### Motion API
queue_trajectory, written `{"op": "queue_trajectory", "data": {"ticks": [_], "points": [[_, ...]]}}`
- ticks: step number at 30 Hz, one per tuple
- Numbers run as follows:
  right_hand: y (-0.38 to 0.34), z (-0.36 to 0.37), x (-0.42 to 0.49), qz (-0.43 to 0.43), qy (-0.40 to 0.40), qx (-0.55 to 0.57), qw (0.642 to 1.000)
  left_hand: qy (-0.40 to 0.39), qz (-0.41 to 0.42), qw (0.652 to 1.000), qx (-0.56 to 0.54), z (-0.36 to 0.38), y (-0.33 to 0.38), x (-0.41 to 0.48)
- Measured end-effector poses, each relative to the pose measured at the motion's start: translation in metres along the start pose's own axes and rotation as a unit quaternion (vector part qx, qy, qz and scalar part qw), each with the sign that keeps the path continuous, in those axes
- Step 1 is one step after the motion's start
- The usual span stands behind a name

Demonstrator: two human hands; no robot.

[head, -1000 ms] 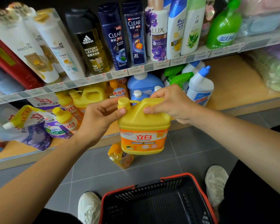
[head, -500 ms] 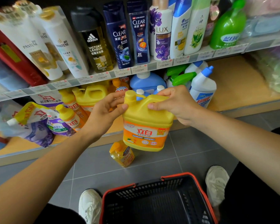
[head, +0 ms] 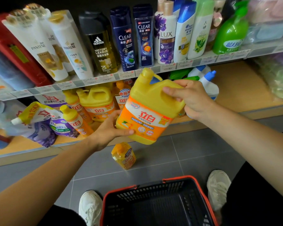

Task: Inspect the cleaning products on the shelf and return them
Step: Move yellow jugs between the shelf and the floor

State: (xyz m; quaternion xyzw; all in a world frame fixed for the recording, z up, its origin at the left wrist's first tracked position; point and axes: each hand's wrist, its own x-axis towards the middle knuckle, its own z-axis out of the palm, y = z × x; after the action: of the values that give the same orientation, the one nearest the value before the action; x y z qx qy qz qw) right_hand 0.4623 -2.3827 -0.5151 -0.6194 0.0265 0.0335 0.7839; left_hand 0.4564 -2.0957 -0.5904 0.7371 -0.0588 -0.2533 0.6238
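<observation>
Head view shows the yellow jug (head: 147,111) tilted in the air, just in front of the lower shelf (head: 235,88). The right hand (head: 191,98) curls its fingers round the jug's top at the handle. The left hand (head: 109,128) cups the bottom corner, thumb on the label. With this tilt, a loose left grip could drop it onto the small bottle (head: 123,155) on the floor.

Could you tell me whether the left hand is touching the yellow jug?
Touching. The head view shows the left hand holding the yellow jug at its lower corner, thumb on its front.
</observation>
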Motion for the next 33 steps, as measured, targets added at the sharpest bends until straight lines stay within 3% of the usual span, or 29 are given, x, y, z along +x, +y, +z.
{"op": "queue_trajectory", "data": {"ticks": [4,7,10,14,17,19,21,23,25,33], "points": [[-0.004,-0.003,0.004,-0.008,0.048,0.032,0.998,0.030,0.035,0.992,-0.119,0.000,0.021,0.000],[-0.005,-0.006,0.008,-0.027,0.029,0.049,0.998,0.074,0.079,0.984,-0.144,0.001,0.034,-0.004],[-0.001,-0.010,0.008,-0.002,0.017,0.029,0.999,0.152,0.125,0.976,-0.097,0.002,0.042,-0.008],[0.006,-0.011,0.009,0.029,0.059,-0.108,0.992,0.231,0.177,0.956,0.015,0.001,0.052,-0.015],[0.010,-0.009,0.008,-0.052,0.118,-0.241,0.962,0.250,0.194,0.938,0.138,0.000,0.059,-0.019],[0.011,-0.002,0.003,-0.140,0.071,-0.333,0.930,0.253,0.175,0.926,0.217,0.004,0.062,-0.021],[0.015,0.005,-0.002,-0.198,-0.026,-0.444,0.873,0.252,0.147,0.914,0.280,0.010,0.063,-0.024],[0.023,0.012,-0.005,-0.210,-0.102,-0.552,0.801,0.242,0.140,0.905,0.321,0.018,0.065,-0.027],[0.031,0.014,-0.004,-0.189,-0.144,-0.603,0.761,0.222,0.151,0.897,0.352,0.024,0.066,-0.030],[0.040,0.015,-0.004,-0.107,-0.257,-0.530,0.801,0.165,0.181,0.886,0.395,0.036,0.067,-0.034]]}}
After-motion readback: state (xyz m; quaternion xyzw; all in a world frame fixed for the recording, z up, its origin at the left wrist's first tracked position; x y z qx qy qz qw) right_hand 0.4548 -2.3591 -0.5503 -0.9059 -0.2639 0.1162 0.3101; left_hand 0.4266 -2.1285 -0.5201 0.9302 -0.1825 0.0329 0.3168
